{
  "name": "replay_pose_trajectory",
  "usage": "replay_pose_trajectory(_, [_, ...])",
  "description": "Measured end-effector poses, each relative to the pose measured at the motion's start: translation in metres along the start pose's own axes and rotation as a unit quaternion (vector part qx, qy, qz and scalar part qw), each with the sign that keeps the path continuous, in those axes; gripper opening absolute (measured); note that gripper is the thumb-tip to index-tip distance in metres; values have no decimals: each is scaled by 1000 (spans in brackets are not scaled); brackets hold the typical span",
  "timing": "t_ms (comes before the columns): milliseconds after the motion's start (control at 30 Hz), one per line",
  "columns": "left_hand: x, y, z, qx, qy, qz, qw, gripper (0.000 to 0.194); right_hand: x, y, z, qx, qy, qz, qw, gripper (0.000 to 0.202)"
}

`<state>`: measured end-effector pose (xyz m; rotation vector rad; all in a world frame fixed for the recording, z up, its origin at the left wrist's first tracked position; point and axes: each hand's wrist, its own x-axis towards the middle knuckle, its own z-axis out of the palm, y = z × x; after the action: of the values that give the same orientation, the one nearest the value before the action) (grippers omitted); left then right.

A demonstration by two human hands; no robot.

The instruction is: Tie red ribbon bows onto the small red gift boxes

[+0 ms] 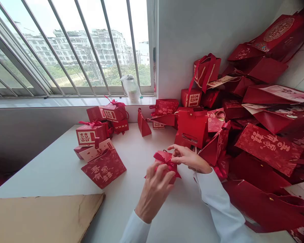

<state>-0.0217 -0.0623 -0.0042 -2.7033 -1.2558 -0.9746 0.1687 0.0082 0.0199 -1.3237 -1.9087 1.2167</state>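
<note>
A small red gift box (173, 180) with a ribbon bow (164, 158) on top stands on the white table (131, 209). My left hand (155, 189) is over the front of the box, its curled fingers at the bow; its fingertips are partly hidden behind the hand. From the right, my right hand (190, 158) reaches to the bow with its thumb and index finger close together on the ribbon. Exactly what the left fingers pinch cannot be made out.
Red boxes (91, 130) and an upright red bag (106, 168) stand at the left. Many red bags (268, 145) are heaped at the right. Cardboard (45, 216) lies front left. A plastic-wrapped cup (132, 89) stands on the window sill.
</note>
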Motion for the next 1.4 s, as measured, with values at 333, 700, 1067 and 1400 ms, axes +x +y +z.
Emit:
replay_pose_trajectory(333, [-4,5,41,-81,68,18,994,18,5,-3,-1,-9,-8,-27,1000,37])
replay_pose_trajectory(700, [8,1,7,-177,-75,-10,981,9,2,5,-4,-40,19,-42,998,41])
replay_pose_trajectory(1067, [19,-21,4,-190,138,-308,922,25,-10,10,-12,-93,179,-61,978,26])
replay_pose_trajectory(1400, [25,-17,22,-160,147,-281,935,33,-15,16,0,-18,91,-7,996,42])
